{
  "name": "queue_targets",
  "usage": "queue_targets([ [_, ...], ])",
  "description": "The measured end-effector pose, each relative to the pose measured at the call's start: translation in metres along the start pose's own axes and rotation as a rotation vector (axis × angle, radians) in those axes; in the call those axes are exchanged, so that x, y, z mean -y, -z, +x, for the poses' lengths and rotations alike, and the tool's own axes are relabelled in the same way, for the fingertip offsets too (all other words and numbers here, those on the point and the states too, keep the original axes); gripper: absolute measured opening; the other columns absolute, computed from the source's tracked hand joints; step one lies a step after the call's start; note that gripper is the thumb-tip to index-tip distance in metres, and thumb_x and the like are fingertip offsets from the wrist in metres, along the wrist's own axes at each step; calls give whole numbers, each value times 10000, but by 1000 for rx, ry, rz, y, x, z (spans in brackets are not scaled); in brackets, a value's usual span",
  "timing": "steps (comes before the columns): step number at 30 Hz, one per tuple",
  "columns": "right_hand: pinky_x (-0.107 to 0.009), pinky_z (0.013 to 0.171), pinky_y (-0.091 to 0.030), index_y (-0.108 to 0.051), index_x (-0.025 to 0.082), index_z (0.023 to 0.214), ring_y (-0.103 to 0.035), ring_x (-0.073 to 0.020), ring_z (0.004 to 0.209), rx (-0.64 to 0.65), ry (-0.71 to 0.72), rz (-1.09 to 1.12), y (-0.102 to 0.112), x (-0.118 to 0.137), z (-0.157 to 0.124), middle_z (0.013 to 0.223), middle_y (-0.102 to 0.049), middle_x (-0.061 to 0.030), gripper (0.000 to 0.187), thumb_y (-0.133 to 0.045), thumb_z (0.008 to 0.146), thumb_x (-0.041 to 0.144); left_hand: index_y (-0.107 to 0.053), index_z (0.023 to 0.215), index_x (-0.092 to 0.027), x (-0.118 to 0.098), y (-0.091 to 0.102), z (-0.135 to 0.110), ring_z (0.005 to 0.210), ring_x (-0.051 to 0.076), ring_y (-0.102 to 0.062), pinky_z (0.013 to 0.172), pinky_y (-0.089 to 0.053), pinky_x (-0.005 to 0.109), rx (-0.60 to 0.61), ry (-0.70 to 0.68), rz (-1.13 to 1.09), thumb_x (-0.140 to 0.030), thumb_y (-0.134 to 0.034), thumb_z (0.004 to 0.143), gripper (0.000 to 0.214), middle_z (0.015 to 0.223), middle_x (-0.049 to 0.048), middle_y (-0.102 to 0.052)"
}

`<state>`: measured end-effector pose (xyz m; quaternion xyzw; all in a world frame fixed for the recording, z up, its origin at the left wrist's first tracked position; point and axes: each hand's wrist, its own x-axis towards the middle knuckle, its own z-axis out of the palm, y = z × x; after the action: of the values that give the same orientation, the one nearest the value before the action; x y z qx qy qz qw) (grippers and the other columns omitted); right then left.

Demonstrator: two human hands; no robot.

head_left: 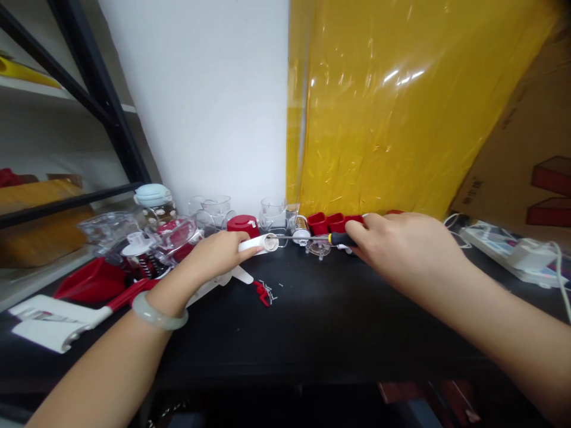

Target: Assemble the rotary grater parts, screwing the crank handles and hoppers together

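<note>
My left hand (223,254) is closed around a white hollow plastic part (256,244), its round open end turned to the right. In my right hand (392,238) is a screwdriver (336,238) with a black and yellow handle. The screwdriver lies level, and its thin shaft reaches left to the open end of the white part; the tip's exact place inside cannot be made out. Below, on the black table (321,333), several small screws (270,292) lie beside small red plastic pieces (261,291).
Clear plastic cups (273,213), a red cap (243,224) and red scoop-like parts (335,222) line the back. Red and white parts (91,285) crowd the left, near a blue-lidded jar (154,195). A power strip (513,252) with cables sits right, below a cardboard box (526,148).
</note>
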<state>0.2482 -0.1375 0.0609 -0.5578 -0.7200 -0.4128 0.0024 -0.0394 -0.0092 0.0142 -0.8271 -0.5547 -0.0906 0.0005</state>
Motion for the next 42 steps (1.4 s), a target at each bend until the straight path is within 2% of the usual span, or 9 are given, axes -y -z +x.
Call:
queue_targets([
  [4, -323, 554, -190, -592, 169, 832, -538, -217, 584, -86, 49, 0, 2, 2, 1, 687, -600, -80, 406, -429, 964, 517, -677, 1019, -256, 2, -1, 1, 816, 274, -660, 676, -418, 349, 3, 7, 14, -770, -363, 849, 626, 903, 75, -735],
  [9, -342, 626, -219, -598, 176, 863, -494, -211, 695, -218, 124, -33, 2, 0, 2, 775, -588, -80, 135, -476, 921, 179, -674, 1014, -251, 3, -1, 2, 814, 279, -661, 664, -409, 345, 20, 16, 28, -749, -371, 858, 604, 892, 81, -734],
  [16, -314, 603, -255, -624, 169, 1003, -447, -200, 734, -448, 213, 38, 1, -4, -3, 903, -618, -101, 238, -435, 902, 66, -658, 861, -224, 1, -3, 2, 720, 251, -645, 613, -385, 335, 9, 10, 16, -735, -379, 865, 581, 787, 81, -708],
  [19, -315, 637, -313, -614, 109, 1084, -497, -210, 781, -392, 146, 89, -4, -4, -2, 920, -623, -122, 204, -491, 929, 158, -655, 846, -230, 1, -2, 1, 719, 252, -640, 612, -379, 333, 12, 3, 26, -730, -365, 872, 580, 783, 74, -705],
  [25, -324, 600, -269, -601, 161, 852, -523, -191, 638, -150, 121, 83, -10, -5, 3, 740, -596, -55, 143, -533, 934, 257, -661, 887, -239, 1, -2, 1, 757, 268, -645, 619, -377, 335, 6, 17, 53, -749, -353, 862, 596, 821, 75, -714],
  [31, -311, 550, -161, -600, 214, 1001, -532, -155, 594, -212, 66, -76, -11, -2, 0, 796, -614, -41, 239, -451, 885, 68, -672, 932, -251, 1, -2, 1, 785, 279, -654, 623, -385, 338, 14, 4, 28, -749, -360, 859, 592, 850, 75, -725],
  [35, -314, 538, -123, -589, 187, 1063, -522, -166, 569, -135, 35, -35, -12, 1, -1, 746, -620, -44, 177, -479, 953, 271, -675, 880, -239, 1, -3, 1, 776, 281, -656, 621, -390, 344, -3, 12, 39, -752, -362, 857, 601, 832, 90, -725],
  [38, -313, 557, -169, -595, 171, 1001, -546, -197, 647, -126, 68, 39, -14, 1, 0, 815, -628, -77, 348, -426, 979, 474, -680, 896, -241, 1, -3, 1, 784, 285, -663, 624, -398, 347, -1, 11, 41, -754, -364, 856, 604, 848, 97, -731],
  [42, -318, 593, -224, -597, 175, 879, -526, -204, 729, -159, 92, 27, -17, -3, 1, 826, -599, -82, 224, -447, 982, 306, -682, 986, -250, 2, -3, 1, 819, 288, -670, 644, -412, 345, 11, 1, 33, -738, -371, 866, 590, 895, 95, -741],
])
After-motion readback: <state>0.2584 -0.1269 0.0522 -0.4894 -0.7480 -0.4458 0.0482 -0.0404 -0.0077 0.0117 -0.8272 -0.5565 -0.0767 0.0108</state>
